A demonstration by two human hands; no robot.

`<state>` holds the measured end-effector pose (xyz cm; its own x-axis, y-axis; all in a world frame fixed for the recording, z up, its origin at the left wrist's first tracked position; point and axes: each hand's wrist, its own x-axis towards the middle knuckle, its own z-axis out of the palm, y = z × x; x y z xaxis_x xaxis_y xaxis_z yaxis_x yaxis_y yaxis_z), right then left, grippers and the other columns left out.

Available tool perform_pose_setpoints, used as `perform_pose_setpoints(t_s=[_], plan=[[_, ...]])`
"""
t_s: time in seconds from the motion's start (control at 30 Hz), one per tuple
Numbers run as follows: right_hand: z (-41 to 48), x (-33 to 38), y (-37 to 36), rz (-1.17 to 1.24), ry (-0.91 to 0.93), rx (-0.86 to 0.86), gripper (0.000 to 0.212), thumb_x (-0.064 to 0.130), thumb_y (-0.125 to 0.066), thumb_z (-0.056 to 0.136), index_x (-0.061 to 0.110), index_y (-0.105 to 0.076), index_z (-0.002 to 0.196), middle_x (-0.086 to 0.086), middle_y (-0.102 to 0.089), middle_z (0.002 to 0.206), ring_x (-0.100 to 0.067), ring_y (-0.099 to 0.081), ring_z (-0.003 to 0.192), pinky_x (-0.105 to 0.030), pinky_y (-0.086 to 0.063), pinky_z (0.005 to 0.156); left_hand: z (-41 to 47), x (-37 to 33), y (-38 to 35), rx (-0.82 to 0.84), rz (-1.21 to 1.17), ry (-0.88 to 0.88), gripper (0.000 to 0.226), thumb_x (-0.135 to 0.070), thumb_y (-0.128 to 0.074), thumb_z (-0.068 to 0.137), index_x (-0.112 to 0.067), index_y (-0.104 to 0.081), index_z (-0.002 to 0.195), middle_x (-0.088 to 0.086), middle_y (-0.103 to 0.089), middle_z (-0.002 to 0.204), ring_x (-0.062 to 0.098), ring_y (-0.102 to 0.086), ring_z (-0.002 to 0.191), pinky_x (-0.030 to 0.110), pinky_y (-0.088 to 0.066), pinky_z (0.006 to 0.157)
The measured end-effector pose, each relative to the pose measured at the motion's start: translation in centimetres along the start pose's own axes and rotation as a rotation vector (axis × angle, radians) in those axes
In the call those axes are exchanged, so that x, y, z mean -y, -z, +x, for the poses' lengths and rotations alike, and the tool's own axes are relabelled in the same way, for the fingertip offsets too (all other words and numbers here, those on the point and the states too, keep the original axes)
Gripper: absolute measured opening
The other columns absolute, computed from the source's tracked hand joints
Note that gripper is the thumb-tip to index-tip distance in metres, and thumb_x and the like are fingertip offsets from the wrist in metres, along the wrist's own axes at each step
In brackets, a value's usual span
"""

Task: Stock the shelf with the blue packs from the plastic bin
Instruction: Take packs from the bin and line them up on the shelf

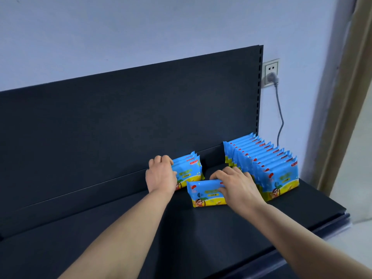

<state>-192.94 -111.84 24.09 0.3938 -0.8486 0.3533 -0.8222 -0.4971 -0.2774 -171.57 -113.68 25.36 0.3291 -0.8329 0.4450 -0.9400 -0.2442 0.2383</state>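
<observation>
The left hand [161,175] grips upright packs [190,171]; the right hand [238,185] grips a loose pack [201,195]. It is likely light, soft and slippery, so hold its top edge.

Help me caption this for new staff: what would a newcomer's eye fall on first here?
Bright blue against the dark shelf: a long upright row of packs stands at its right end. Mid-shelf, the left hand grips a small upright bunch while the right hand grips a single pack in front of it.
</observation>
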Motion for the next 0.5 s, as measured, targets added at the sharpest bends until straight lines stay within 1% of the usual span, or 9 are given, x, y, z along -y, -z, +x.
perform_pose_setpoints(t_s=[0.1, 0.23, 0.37, 0.5], plan=[[0.8, 0.1, -0.2, -0.036, 0.029, -0.001, 0.034, 0.024, -0.056, 0.091, 0.041, -0.048, 0.119, 0.014, -0.045, 0.116, -0.012, -0.040, 0.111, -0.032, -0.031, 0.090, -0.4, 0.4, 0.2, -0.027, -0.027, 0.020, 0.026, -0.029, -0.063, 0.089, -0.023, -0.052, 0.112, -0.004, -0.050, 0.115, 0.017, -0.045, 0.108, 0.030, -0.044, 0.079], [2.5, 1.1, -1.0, -0.088, 0.078, -0.004, 0.038, 0.018, -0.056, 0.089, 0.038, -0.049, 0.120, 0.011, -0.046, 0.117, -0.014, -0.040, 0.111, -0.033, -0.032, 0.089, -1.2, 2.7, 0.8, -0.049, -0.078, 0.116, 0.017, -0.016, -0.054, 0.092, -0.021, -0.052, 0.109, -0.002, -0.052, 0.114, 0.019, -0.045, 0.108, 0.033, -0.045, 0.078], [4.9, 2.3, -2.3, -0.124, 0.104, -0.002, 0.046, 0.017, -0.061, 0.086, 0.036, -0.048, 0.125, 0.007, -0.047, 0.120, -0.017, -0.041, 0.112, -0.035, -0.034, 0.089, -2.4, 5.3, 1.0, 0.062, -0.081, 0.233, 0.029, -0.005, -0.049, 0.090, -0.019, -0.053, 0.115, -0.001, -0.051, 0.120, 0.019, -0.047, 0.111, 0.029, -0.042, 0.074], [6.7, 3.2, -3.5, -0.186, 0.124, -0.021, 0.048, 0.018, -0.063, 0.085, 0.036, -0.047, 0.126, 0.007, -0.048, 0.119, -0.017, -0.042, 0.111, -0.034, -0.033, 0.088, -3.2, 6.0, 0.9, 0.225, -0.036, 0.293, 0.037, -0.004, -0.048, 0.088, -0.018, -0.050, 0.122, 0.001, -0.048, 0.125, 0.020, -0.045, 0.118, 0.030, -0.043, 0.080]])
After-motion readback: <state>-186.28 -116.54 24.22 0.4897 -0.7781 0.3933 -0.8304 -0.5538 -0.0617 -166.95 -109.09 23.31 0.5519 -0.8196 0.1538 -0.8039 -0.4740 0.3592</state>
